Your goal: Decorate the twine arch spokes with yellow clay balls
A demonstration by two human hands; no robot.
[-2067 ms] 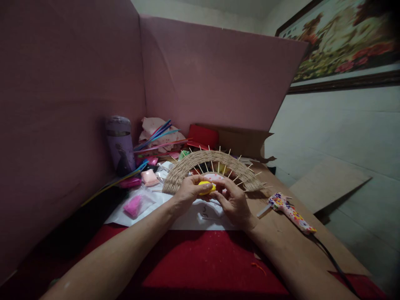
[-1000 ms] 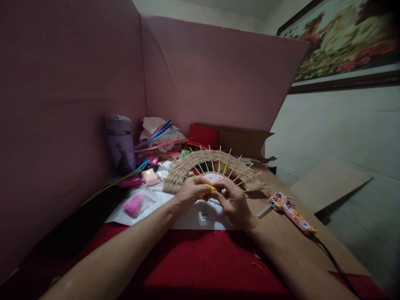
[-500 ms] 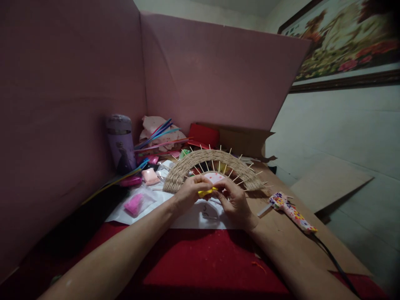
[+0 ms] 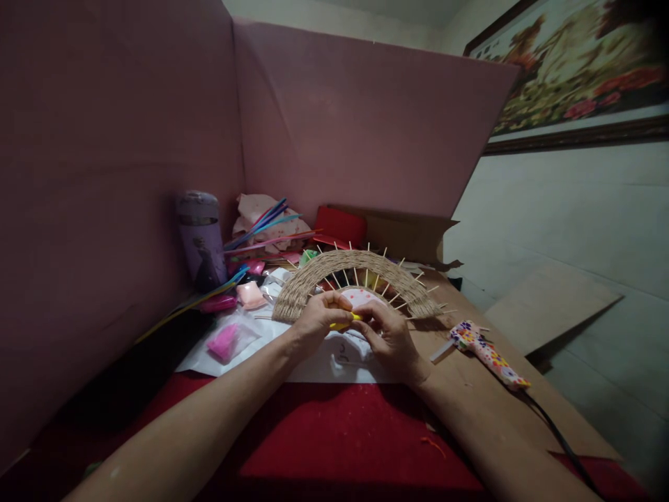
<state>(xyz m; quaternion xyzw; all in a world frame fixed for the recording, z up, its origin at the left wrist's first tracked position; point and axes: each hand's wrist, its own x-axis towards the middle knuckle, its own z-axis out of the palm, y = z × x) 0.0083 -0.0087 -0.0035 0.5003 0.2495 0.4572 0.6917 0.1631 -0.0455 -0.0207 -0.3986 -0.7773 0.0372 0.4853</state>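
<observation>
My left hand [image 4: 318, 319] pinches a small yellow lump of modelling clay [image 4: 341, 325] between thumb and fingers. From the other side, my right hand [image 4: 387, 333] closes its thumb and fingertips on the same lump, whose right end is mostly covered. Just beyond both hands stands a woven half-round fan shape [image 4: 349, 261] of twisted tan cord on thin sticks. At its centre is a white half-disc [image 4: 360, 296] with red dots, partly hidden by my fingers. A white sheet [image 4: 313, 369] lies below my hands.
A hot glue gun [image 4: 488, 354] with a floral cover rests on cardboard [image 4: 502, 418] at right, its cord trailing forward. To the left are a purple bottle [image 4: 201, 240], a bagged pink lump [image 4: 224, 343], a peach packet [image 4: 251, 295] and coloured pipe cleaners [image 4: 269, 223]. Pink panels stand behind.
My fingers have shifted slightly around the yellow clay, and less of it shows now. The fan shape and the things around it stay put.
</observation>
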